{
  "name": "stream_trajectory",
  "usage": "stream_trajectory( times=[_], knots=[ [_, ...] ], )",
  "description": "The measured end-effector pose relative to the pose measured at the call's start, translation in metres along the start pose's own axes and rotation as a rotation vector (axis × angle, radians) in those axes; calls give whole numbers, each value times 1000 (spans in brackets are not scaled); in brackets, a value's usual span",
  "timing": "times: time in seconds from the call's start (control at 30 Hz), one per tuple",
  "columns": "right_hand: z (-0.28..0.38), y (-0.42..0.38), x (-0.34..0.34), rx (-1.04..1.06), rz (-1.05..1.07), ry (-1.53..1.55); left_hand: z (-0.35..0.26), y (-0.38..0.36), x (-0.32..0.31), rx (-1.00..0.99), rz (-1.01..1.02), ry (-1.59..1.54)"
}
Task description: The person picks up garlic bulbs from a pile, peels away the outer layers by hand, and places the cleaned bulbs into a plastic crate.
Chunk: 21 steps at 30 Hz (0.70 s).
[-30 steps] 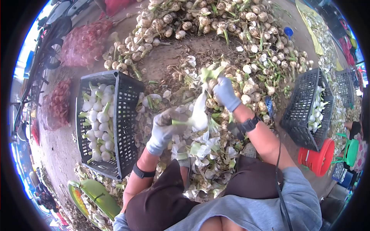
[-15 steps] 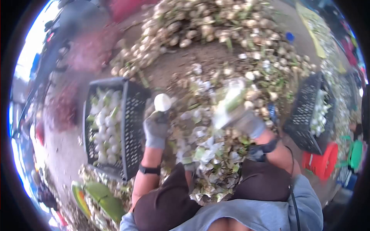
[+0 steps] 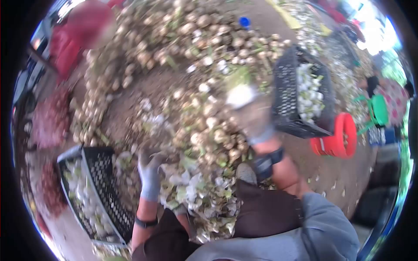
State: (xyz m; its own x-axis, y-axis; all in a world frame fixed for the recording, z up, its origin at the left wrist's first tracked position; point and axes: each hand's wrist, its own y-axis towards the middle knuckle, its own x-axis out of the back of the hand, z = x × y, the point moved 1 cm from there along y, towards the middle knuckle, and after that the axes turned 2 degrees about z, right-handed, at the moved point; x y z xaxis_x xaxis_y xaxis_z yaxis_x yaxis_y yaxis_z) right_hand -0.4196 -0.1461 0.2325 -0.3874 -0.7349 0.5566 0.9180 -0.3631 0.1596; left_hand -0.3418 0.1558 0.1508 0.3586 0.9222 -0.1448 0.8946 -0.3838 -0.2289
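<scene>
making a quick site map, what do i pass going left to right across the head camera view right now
Black crate of white bulbs, gloved left hand, gloved right hand with a blurred white bulb, second black crate, red bucket, green chair

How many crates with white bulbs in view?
2: left crate, left of the left hand; right crate, beside the red bucket. Others may be hidden in the blurred background.

Open dirt patch [image 3: 127,99], bulb heap [image 3: 146,43] curving around
</scene>
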Motion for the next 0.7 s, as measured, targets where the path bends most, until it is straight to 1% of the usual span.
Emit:
stream_trajectory(
  times=[0.03, 0.07, 0.1, 0.17, 0.2, 0.23, 0.27, 0.3, 0.33, 0.37, 0.4, 0.43, 0.47, 0.5, 0.53, 0.57, 0.6, 0.63, 0.67, 0.7],
  knots=[
    [-4, 5, 18, 2, 52, 38, 13, 1, 2, 67, -45, -132],
    [-12, 11, 29, 44, 60, 984, 27, 3, 3, 122, -99, -176],
    [-18, 16, 28, 60, 32, 1926, 61, 13, 21, 122, -66, -72],
    [-55, 19, -5, 51, 218, 915, 78, 25, 19, 141, -53, -19],
    [-93, 31, -32, -322, 468, 901, 72, 27, 13, 175, -68, -16],
    [-64, 17, -57, -138, 303, 179, 66, 27, 7, 212, -82, -15],
    [-92, 10, -97, 76, 324, -11, 62, 27, 4, 212, -79, -2],
    [-80, 5, -102, 270, 456, -175, 63, 27, 4, 217, -95, 2],
    [-68, -1, -107, 217, 759, -548, 63, 27, 4, 223, -78, -45],
    [-68, -6, -118, 275, 871, -730, 62, 27, 5, 228, -58, -91],
    [-76, -11, -134, 332, 879, -783, 61, 26, 5, 252, -34, -24],
    [-75, -13, -142, 388, 885, -839, 65, 27, 9, 253, -34, -22],
    [-78, -10, -143, 389, 885, -840, 70, 30, 12, 278, 33, -11],
    [-81, -5, -144, 334, 936, -791, 75, 32, 15, 303, 97, 0],
    [-80, -1, -146, 282, 986, -739, 69, 29, 9, 301, 91, -1],
    [-88, -3, -152, 287, 986, -737, 57, 24, -4, 236, 139, 4],
    [-97, -5, -155, 26, 899, -29, 49, 23, -12, 170, 189, 11],
    [-101, -6, -157, -227, 735, 663, 50, 28, -11, 127, 267, 78],
    [-72, -6, -138, -227, 811, 1038, 48, 29, -12, 20, 287, 60],
    [-40, -10, -124, -307, 845, 1221, 46, 29, -16, -87, 305, 41]
  ],
)
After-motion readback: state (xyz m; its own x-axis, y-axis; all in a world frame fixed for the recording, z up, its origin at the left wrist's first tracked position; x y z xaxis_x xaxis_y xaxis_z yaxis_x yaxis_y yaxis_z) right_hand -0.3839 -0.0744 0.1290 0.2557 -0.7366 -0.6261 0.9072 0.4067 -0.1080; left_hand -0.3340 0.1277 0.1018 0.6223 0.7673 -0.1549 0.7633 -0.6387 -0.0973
